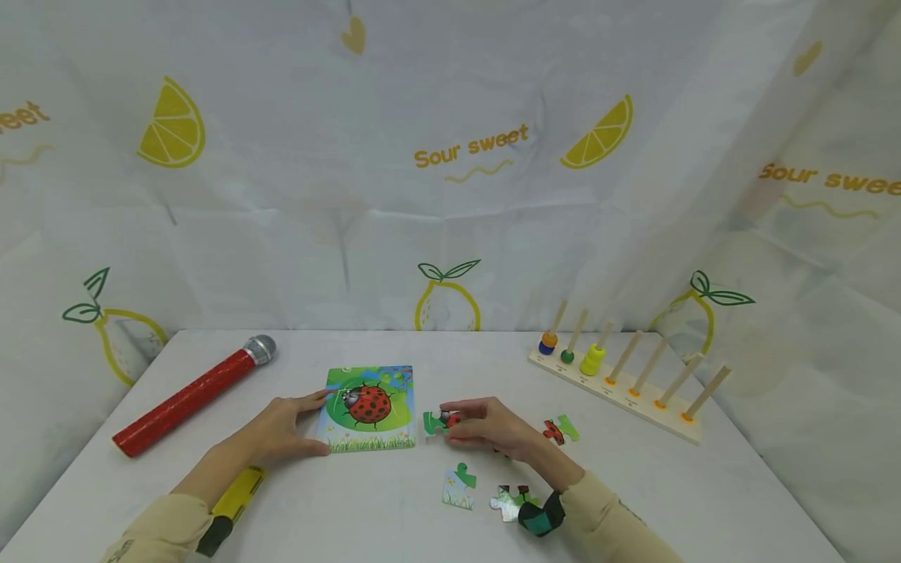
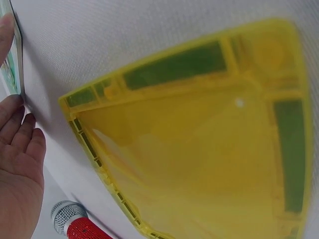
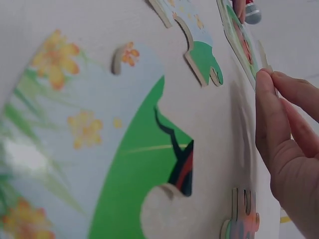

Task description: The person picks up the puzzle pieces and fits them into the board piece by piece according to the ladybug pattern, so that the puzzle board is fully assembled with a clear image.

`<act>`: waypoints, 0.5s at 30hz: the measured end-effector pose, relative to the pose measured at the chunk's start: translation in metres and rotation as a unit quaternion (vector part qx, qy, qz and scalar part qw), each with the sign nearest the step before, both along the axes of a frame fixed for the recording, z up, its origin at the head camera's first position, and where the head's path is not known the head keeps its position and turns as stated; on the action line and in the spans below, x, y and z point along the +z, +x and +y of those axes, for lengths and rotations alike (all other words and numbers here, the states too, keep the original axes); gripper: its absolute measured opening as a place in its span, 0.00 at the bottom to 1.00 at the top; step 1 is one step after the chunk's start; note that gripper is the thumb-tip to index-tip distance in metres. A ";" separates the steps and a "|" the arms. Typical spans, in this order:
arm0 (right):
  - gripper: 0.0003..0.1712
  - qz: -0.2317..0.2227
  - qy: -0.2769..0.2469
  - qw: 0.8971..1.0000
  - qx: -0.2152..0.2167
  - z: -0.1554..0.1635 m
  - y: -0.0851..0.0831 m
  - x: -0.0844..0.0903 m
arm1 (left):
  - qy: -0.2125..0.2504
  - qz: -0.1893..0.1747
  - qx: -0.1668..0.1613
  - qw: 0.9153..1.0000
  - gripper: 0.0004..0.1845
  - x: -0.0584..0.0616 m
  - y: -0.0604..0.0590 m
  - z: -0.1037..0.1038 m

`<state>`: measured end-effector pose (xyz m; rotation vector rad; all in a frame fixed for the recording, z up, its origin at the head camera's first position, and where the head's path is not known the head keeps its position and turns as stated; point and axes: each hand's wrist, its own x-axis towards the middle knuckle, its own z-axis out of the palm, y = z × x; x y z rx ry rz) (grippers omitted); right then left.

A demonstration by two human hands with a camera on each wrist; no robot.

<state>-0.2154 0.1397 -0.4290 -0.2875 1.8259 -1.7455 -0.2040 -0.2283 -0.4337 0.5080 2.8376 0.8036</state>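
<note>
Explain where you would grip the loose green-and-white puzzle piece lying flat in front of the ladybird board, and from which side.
Pinch the puzzle piece from above, fingers on two opposite plain edges, not the green knob at its far end. It lies flat on the table, thin, so no side offers a face; lifting one edge first probably helps. Open table surrounds it.

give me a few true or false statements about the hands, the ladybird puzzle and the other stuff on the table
1. The right hand pinches a puzzle piece beside the ladybird puzzle board. True.
2. The left hand holds the red microphone. False: it rests against the board's left edge; the microphone lies apart, further left.
3. Loose puzzle pieces lie on the table near the right wrist. True.
4. Every peg of the wooden peg rack is full of rings. False: only the three far pegs carry rings.
5. A yellow object lies under the left forearm. True.
</note>
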 end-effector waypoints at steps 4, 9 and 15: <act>0.28 0.001 0.003 1.000 -0.022 -0.005 -0.002 -0.001 | -0.007 -0.004 0.005 1.000 0.49 0.002 0.001 0.000; 0.27 0.005 0.023 0.999 -0.042 -0.015 -0.006 0.001 | -0.012 -0.005 0.008 1.000 0.49 0.002 0.001 0.000; 0.27 0.003 0.016 0.999 -0.035 -0.031 -0.011 0.005 | 0.001 -0.003 -0.002 1.000 0.49 0.000 -0.001 -0.001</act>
